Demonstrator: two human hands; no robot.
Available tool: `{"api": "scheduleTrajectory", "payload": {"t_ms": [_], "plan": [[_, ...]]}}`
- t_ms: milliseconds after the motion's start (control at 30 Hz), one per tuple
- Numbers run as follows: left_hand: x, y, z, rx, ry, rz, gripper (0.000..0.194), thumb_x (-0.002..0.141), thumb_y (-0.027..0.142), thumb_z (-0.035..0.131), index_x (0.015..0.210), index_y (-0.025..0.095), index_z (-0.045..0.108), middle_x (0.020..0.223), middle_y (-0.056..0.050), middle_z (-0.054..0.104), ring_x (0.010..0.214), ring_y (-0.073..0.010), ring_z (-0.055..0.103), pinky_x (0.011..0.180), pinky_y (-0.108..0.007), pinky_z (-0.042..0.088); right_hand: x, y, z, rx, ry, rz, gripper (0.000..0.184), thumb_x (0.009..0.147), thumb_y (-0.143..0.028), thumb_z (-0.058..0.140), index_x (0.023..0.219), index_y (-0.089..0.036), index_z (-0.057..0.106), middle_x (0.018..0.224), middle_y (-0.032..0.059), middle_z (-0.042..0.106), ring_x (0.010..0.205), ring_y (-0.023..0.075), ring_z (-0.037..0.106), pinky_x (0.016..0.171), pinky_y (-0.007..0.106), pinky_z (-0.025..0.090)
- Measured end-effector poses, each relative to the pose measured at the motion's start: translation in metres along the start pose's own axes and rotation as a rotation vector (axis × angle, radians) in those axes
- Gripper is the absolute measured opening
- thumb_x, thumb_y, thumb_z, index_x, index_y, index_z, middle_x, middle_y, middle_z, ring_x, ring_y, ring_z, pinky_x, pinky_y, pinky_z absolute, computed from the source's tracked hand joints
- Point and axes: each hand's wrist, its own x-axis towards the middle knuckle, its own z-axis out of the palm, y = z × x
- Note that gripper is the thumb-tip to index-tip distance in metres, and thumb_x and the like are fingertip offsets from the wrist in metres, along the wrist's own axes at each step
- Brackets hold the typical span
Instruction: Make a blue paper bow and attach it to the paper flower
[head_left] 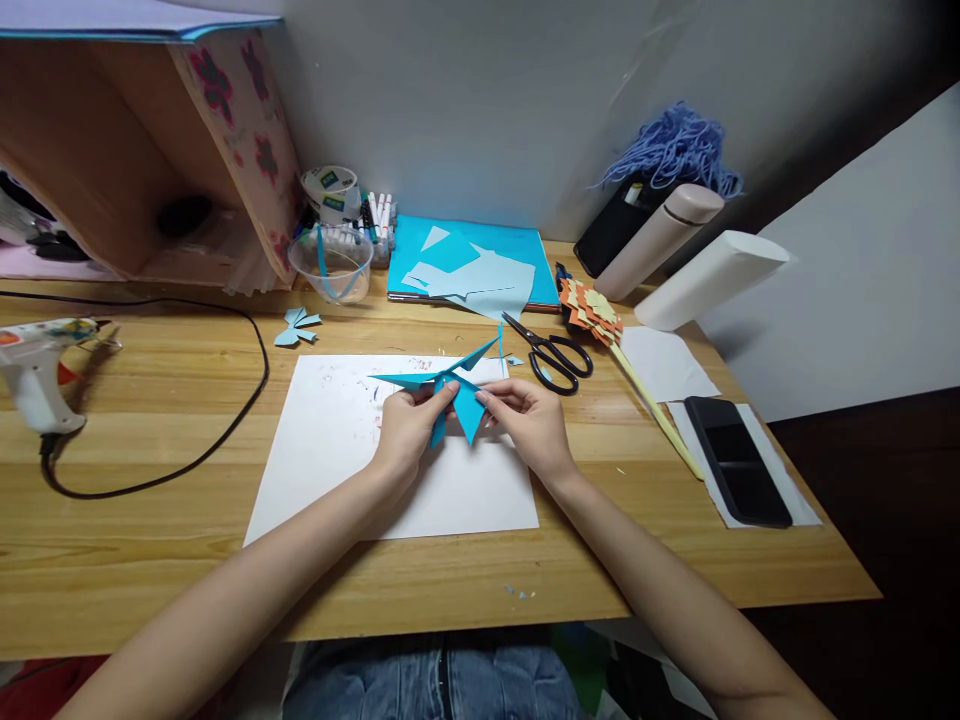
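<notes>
A bright blue folded paper bow (469, 408) with pointed loops and hanging tails is held up over a white sheet of paper (322, 470). My left hand (411, 430) pinches it near its middle, thumb on top. On the other side, my right hand (531, 418) has its fingertips closed on the edge of the right tail. Beyond my right hand lie black-handled scissors (555, 355) with blue paper scraps beside them. A smaller pale blue paper bow (297, 327) rests on the table past the sheet's far left corner.
At left lies a glue gun (37, 370) with a looping black cord. A clear plastic cup (331, 265), markers (380, 215) and a blue folder (517, 245) with paper offcuts line the back. To the right are a paper flower (592, 312), a phone (739, 460) and a pinkish bottle (660, 240).
</notes>
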Motion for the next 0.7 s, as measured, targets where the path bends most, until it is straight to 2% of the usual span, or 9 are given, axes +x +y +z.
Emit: {"api": "scheduleTrajectory", "payload": {"t_ms": [133,267,367,433,533,700], "plan": [[0.0,0.0,0.001,-0.01,-0.001,0.001,0.031,0.063,0.035,0.075,0.079,0.01,0.069,0.08,-0.009,0.071,0.068,-0.0156,0.065,0.07,-0.028,0.052,-0.003,0.0,0.001,-0.058,0.013,-0.069,0.02,0.073,-0.034,0.069,0.083,-0.017,0.069,0.081,0.0059,0.072,0.066,0.0159,0.066,0.059,0.028,0.055],[0.0,0.0,0.001,-0.016,-0.005,0.013,0.03,0.063,0.036,0.075,0.079,0.01,0.069,0.079,-0.009,0.071,0.067,-0.0158,0.064,0.07,-0.028,0.052,-0.009,-0.001,0.0,-0.298,0.011,-0.369,0.013,0.08,-0.025,0.062,0.088,-0.02,0.07,0.086,0.0051,0.071,0.071,0.0155,0.065,0.062,0.028,0.055],[-0.001,0.002,0.001,0.0,0.013,0.005,0.029,0.062,0.036,0.076,0.075,0.011,0.069,0.072,-0.007,0.07,0.061,-0.0149,0.063,0.066,-0.028,0.051,-0.011,0.0,-0.001,-0.481,-0.042,-0.586,0.017,0.084,-0.019,0.056,0.094,-0.022,0.069,0.09,0.0052,0.071,0.077,0.0167,0.065,0.068,0.032,0.055],[-0.002,0.003,0.001,-0.006,0.018,-0.001,0.028,0.062,0.035,0.076,0.074,0.011,0.07,0.069,-0.007,0.07,0.06,-0.0148,0.062,0.065,-0.028,0.05,-0.011,0.001,-0.002,-0.581,-0.064,-0.681,0.021,0.084,-0.016,0.053,0.097,-0.022,0.068,0.091,0.0057,0.071,0.084,0.0177,0.065,0.075,0.033,0.054],[-0.001,0.001,0.001,-0.005,0.018,-0.002,0.027,0.063,0.034,0.075,0.074,0.011,0.07,0.069,-0.007,0.069,0.062,-0.0148,0.062,0.065,-0.027,0.05,-0.01,0.002,-0.003,-0.692,-0.081,-0.754,0.023,0.085,-0.014,0.051,0.1,-0.022,0.067,0.09,0.0065,0.07,0.087,0.018,0.064,0.078,0.032,0.053],[0.001,-0.003,-0.002,-0.015,-0.021,0.023,0.031,0.065,0.036,0.074,0.081,0.01,0.069,0.078,-0.009,0.07,0.069,-0.0155,0.064,0.071,-0.028,0.05,-0.01,-0.001,-0.002,-0.769,-0.102,-0.748,0.023,0.086,-0.014,0.05,0.099,-0.019,0.067,0.089,0.0081,0.068,0.085,0.0187,0.063,0.076,0.031,0.052]]}}
